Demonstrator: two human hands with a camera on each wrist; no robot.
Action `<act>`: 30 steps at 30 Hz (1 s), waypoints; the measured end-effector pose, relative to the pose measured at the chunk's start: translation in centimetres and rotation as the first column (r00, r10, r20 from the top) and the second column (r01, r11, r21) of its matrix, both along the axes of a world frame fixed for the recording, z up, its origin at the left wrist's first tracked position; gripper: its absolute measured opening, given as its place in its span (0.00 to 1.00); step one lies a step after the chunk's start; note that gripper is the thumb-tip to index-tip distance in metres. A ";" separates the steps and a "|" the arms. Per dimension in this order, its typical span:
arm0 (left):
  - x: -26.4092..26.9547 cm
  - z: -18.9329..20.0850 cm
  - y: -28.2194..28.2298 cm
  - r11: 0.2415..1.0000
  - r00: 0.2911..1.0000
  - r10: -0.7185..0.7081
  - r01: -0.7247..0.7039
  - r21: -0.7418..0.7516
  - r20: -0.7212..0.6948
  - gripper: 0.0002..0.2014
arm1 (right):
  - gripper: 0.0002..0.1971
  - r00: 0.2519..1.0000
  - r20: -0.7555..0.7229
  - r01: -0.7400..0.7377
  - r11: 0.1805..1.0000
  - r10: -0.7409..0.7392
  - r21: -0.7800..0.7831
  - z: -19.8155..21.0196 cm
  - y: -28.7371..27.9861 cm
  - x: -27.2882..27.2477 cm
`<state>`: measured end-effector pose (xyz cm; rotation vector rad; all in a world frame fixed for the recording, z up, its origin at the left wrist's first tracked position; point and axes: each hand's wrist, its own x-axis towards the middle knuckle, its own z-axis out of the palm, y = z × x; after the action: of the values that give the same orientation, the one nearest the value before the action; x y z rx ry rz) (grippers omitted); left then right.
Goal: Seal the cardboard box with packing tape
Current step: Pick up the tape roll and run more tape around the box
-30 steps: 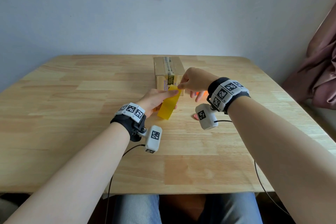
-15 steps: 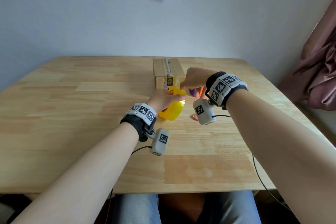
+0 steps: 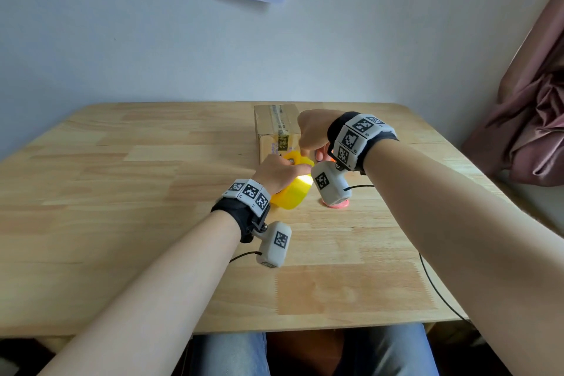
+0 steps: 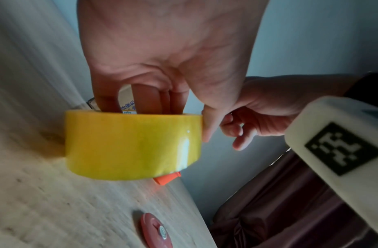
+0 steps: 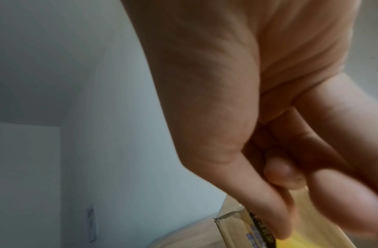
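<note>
The cardboard box [image 3: 276, 131] sits on the bench [image 3: 122, 223] at about 12 o'clock from the person, its long axis running away toward the wall, one short end facing them. A strip of older printed tape runs along that axis over the top seam, so new tape would likely follow the same line.

Just in front of that near end, the yellow tape roll [image 3: 293, 189] is held by the left hand [image 3: 276, 172], 4 fingers [image 4: 149, 99] hooked through the core and the thumb against the outer face (a steadying grip, I judge, so the roll will not spin away). The roll's axis tilts up toward the box.

At 1 o'clock of the roll, the right hand [image 3: 311, 134] has its thumb and forefinger closed together at the roll's rim, apparently picking at the tape's free end; whether they hold it I cannot tell.

A pink round cutter [image 4: 155, 231] lies on the bench near 3 o'clock.
</note>
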<state>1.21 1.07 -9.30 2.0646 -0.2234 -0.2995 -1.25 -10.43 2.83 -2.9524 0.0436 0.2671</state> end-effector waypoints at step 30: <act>1.1 0.0 3.3 0.951 0.953 0.042 -0.130 -0.280 -0.299 0.32 | 0.07 0.929 0.302 -0.209 0.977 0.215 -0.052 -1.2 -0.3 1.5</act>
<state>2.32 4.41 -9.26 1.7027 0.0037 -0.4799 0.27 -10.73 1.66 -2.9798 -0.3169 -0.1687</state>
